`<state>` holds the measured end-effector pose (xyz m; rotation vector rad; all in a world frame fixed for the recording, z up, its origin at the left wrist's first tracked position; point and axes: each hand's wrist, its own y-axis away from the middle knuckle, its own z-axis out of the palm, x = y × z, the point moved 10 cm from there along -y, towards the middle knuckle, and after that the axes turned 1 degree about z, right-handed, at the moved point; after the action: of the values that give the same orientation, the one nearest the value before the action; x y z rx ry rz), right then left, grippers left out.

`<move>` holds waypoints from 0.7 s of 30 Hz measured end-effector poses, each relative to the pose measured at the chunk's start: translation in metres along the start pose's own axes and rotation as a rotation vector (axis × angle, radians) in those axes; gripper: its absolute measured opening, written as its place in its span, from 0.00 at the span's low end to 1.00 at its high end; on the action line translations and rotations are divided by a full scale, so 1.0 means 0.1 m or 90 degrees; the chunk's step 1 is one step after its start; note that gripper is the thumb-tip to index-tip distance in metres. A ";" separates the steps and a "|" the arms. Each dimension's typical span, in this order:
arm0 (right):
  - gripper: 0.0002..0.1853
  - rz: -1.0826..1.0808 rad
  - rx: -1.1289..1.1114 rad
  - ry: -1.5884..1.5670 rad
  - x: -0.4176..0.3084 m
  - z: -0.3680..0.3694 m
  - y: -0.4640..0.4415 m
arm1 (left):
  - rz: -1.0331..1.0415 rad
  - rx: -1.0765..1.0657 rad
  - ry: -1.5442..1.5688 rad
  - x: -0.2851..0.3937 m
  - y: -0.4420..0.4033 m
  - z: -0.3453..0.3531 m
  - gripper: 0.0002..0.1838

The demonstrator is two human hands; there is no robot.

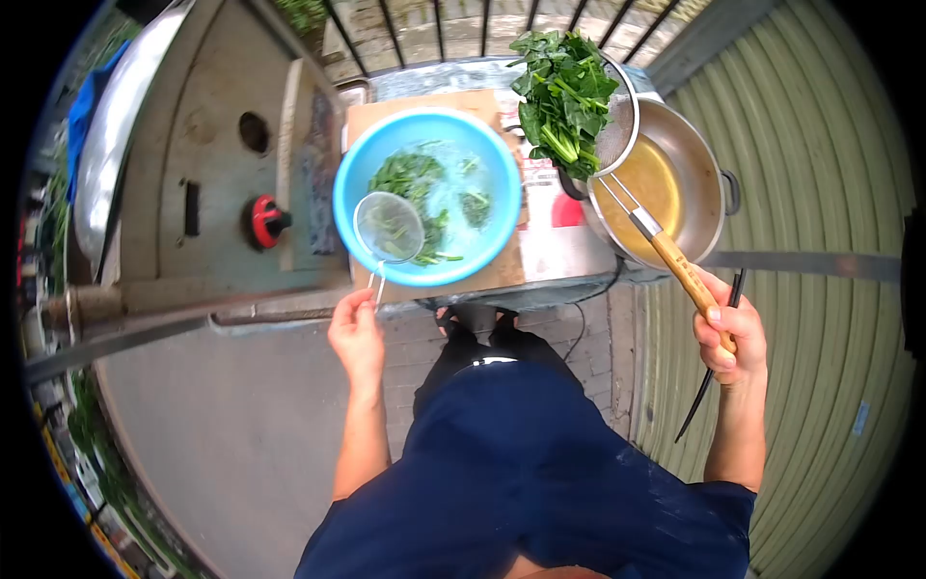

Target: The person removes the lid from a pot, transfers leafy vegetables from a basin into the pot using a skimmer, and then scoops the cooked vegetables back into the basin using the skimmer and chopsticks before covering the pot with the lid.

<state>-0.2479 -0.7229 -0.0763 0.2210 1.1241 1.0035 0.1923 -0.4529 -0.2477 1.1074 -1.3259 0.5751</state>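
Observation:
My left hand (358, 333) pinches the thin wire handle of a small mesh strainer (390, 227), whose round head is over the near left part of a blue basin (345, 193). Water and loose green leaves (409, 177) fill the basin. My right hand (731, 333) is wrapped round the wooden handle of a larger strainer (617, 121) and also holds dark chopsticks (709, 376). A heap of wet leafy greens (564, 101) lies in and over the larger strainer's far left side. That strainer hangs above the left rim of a metal pot (699, 154) with yellowish liquid.
To the left stands a metal cabinet (217, 87) with a red and black knob (268, 221). Cardboard (497, 275) lies under the basin. Black railings (439, 34) run behind the table, and a ribbed green shutter (810, 386) is at the right.

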 end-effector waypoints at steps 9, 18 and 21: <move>0.42 -0.275 0.453 0.526 0.03 -0.83 0.54 | -0.009 -0.071 -0.019 -0.03 -0.20 0.22 0.09; 0.40 -0.376 0.626 0.941 0.23 -0.85 0.50 | 0.017 -0.071 0.002 0.07 -0.19 0.20 0.09; 0.38 -0.533 0.606 0.888 0.06 -0.60 0.60 | 0.033 -0.059 0.004 0.10 -0.18 0.14 0.09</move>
<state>-0.3302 -0.7039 -0.0713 -0.2748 2.6076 -0.3860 0.2035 -0.4749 -0.2456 0.9966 -1.3666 0.5489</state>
